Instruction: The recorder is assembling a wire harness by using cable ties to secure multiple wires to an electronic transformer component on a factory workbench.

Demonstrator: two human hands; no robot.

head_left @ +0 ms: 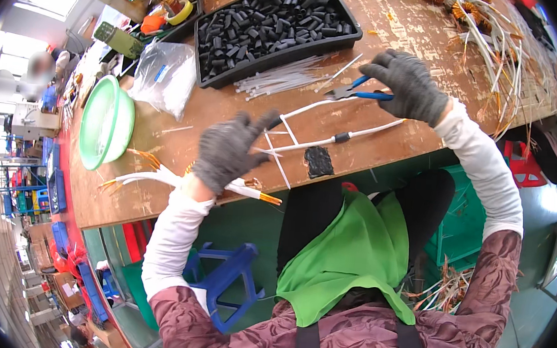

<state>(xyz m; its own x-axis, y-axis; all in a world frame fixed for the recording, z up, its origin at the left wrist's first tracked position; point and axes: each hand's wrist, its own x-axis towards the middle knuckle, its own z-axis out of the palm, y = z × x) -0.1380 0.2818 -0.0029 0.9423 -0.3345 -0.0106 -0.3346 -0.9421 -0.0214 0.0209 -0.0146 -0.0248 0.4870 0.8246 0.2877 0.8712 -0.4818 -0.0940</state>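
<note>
My left hand [231, 150], in a grey glove, closes over a bundle of white-sleeved wires; its palm hides the middle. Bare copper ends [269, 199] stick out below it, and a bit of copper winding shows by the wrist. Two white wires [375, 128] run rightward from the fingers, one carrying a short black sleeve [342, 137]. Thin white cable ties [282, 168] cross near the fingertips. Gloved in grey too, my right hand [405, 86] grips blue-handled cutting pliers [358, 93], whose jaws point left above the wires, apart from the ties.
A black tray [278, 61] full of short black sleeves stands at the back, with loose cable ties [283, 78] before it. Left are a clear bag [164, 74] and a green basin [130, 124]. Wired copper coils [465, 11] lie far right. A blue stool [233, 279] stands below.
</note>
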